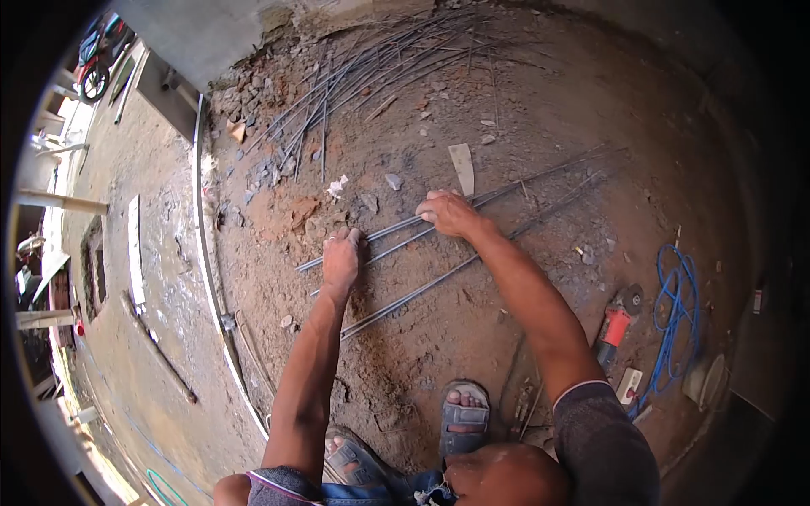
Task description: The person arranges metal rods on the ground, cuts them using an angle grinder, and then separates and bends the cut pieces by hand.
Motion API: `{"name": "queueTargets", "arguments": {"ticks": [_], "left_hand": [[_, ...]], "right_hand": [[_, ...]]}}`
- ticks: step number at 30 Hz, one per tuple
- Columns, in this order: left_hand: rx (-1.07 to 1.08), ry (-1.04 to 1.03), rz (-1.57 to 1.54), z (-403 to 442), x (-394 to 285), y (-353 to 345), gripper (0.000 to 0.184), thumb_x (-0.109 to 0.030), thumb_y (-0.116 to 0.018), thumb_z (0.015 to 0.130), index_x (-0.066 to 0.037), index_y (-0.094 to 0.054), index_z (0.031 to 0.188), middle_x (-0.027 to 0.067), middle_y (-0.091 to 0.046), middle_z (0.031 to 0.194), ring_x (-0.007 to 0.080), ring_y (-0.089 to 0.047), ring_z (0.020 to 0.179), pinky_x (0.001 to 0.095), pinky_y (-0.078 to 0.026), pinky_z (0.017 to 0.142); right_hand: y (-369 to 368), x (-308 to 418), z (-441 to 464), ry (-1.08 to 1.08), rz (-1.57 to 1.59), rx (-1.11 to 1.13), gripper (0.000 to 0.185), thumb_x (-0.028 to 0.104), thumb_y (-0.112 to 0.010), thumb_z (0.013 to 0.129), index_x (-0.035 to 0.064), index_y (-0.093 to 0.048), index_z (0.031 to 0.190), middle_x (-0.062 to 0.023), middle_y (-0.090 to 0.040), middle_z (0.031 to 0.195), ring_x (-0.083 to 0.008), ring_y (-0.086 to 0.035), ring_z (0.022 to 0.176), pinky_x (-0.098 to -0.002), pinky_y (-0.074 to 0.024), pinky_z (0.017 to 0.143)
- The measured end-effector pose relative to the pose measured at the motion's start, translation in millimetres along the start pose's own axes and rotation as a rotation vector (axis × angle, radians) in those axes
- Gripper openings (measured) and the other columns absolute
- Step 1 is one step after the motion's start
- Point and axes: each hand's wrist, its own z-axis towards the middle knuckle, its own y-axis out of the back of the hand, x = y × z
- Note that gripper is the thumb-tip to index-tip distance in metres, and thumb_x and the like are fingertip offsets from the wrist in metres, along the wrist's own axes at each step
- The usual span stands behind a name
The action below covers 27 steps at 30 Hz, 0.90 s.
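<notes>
My left hand (341, 260) is closed around thin steel rods (392, 228) near their left ends, which stick out past it. Farther along the same rods, my right hand (450, 214) grips them with its fingers curled over. The rods run up to the right, low over the dirt floor. Which of the rods each hand encloses is partly hidden by the fingers. Nearer my feet lie more steel rods (413, 295), roughly parallel and apart from my hands. A flat pale strip (462, 169) lies just beyond my right hand.
A tangled heap of steel rods (396, 63) lies by the far wall among rubble. To the right are a red angle grinder (618, 325) and a coiled blue cable (675, 312). A long pale edge (202, 228) borders the dirt at left, with a wooden stick (160, 350) beyond.
</notes>
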Motion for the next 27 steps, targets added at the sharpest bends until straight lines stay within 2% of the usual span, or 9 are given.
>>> {"name": "queueTargets", "arguments": {"ticks": [2,5,8,11,17,20,22,25,27], "left_hand": [[0.020,-0.006,0.024,1.3,1.8,-2.7,0.011,-0.017,-0.057,0.086,-0.008,-0.060,0.091,0.0145,-0.058,0.088,0.0357,-0.057,0.087,0.0458,-0.043,0.074],[0.129,0.032,0.041,0.3,-5.2,4.3,0.014,-0.020,-0.055,0.088,-0.007,-0.056,0.094,0.0134,-0.056,0.096,0.0339,-0.053,0.099,0.0459,-0.040,0.081],[0.144,0.047,0.050,0.0,-7.0,5.5,0.014,-0.019,-0.054,0.088,-0.008,-0.056,0.096,0.0126,-0.056,0.097,0.0328,-0.053,0.100,0.0459,-0.040,0.081],[0.071,0.013,0.021,-0.1,-6.6,4.8,0.011,-0.017,-0.056,0.085,-0.010,-0.058,0.094,0.0133,-0.056,0.090,0.0336,-0.055,0.092,0.0458,-0.040,0.075],[0.097,-0.034,0.123,1.3,-1.4,-2.3,0.011,-0.016,-0.051,0.086,-0.009,-0.056,0.093,0.0116,-0.057,0.092,0.0322,-0.055,0.094,0.0457,-0.040,0.077],[0.101,-0.027,0.159,1.0,-3.2,-2.4,0.011,-0.014,-0.047,0.087,-0.009,-0.055,0.094,0.0109,-0.057,0.093,0.0321,-0.055,0.094,0.0453,-0.040,0.079],[0.100,-0.034,0.169,0.0,-6.4,1.0,0.011,-0.013,-0.046,0.087,-0.009,-0.054,0.094,0.0108,-0.057,0.093,0.0320,-0.055,0.094,0.0449,-0.040,0.080],[0.113,-0.034,0.163,1.5,-8.9,6.0,0.011,-0.012,-0.046,0.086,-0.009,-0.053,0.094,0.0109,-0.057,0.093,0.0320,-0.055,0.094,0.0445,-0.039,0.080],[0.113,-0.040,0.154,2.8,-8.9,7.2,0.010,-0.012,-0.047,0.086,-0.009,-0.053,0.093,0.0112,-0.057,0.093,0.0320,-0.055,0.094,0.0444,-0.039,0.080]], "right_hand": [[1.5,3.4,-4.1,-0.006,-0.026,-0.014,0.014,0.020,-0.060,0.088,0.0145,-0.068,0.097,-0.0104,-0.060,0.101,-0.0305,-0.055,0.106,-0.0460,-0.0396,0.094],[4.9,6.2,-4.8,-0.044,0.044,-0.009,0.013,0.020,-0.059,0.087,0.0130,-0.067,0.094,-0.0102,-0.060,0.100,-0.0299,-0.055,0.106,-0.0448,-0.0398,0.094],[5.6,4.1,-3.8,-0.031,0.058,0.011,0.012,0.019,-0.059,0.087,0.0124,-0.067,0.093,-0.0103,-0.059,0.100,-0.0296,-0.054,0.106,-0.0443,-0.0395,0.094],[1.8,7.1,-4.9,-0.077,0.055,-0.029,0.013,0.019,-0.058,0.086,0.0119,-0.067,0.093,-0.0109,-0.060,0.097,-0.0303,-0.055,0.103,-0.0447,-0.0403,0.093],[0.6,-3.2,-5.0,0.022,0.087,-0.111,0.016,0.020,-0.062,0.084,0.0091,-0.067,0.095,-0.0111,-0.060,0.096,-0.0326,-0.056,0.099,-0.0456,-0.0449,0.088],[17.3,-22.7,-3.1,-0.063,0.090,-0.476,0.019,0.017,-0.065,0.082,0.0069,-0.065,0.098,-0.0140,-0.059,0.101,-0.0355,-0.056,0.099,-0.0459,-0.0469,0.084],[30.4,-39.1,1.6,-0.322,-0.041,-0.564,0.030,0.016,-0.068,0.081,0.0053,-0.060,0.108,-0.0183,-0.057,0.107,-0.0382,-0.056,0.102,-0.0459,-0.0479,0.086],[50.7,-52.5,5.6,-0.494,-0.025,-0.368,0.045,0.020,-0.071,0.080,0.0041,-0.053,0.118,-0.0231,-0.054,0.116,-0.0403,-0.055,0.109,-0.0457,-0.0473,0.091],[55.5,-49.2,7.5,-0.526,-0.047,-0.265,0.051,0.021,-0.073,0.079,0.0039,-0.050,0.121,-0.0241,-0.052,0.119,-0.0409,-0.053,0.112,-0.0459,-0.0472,0.092]]}}
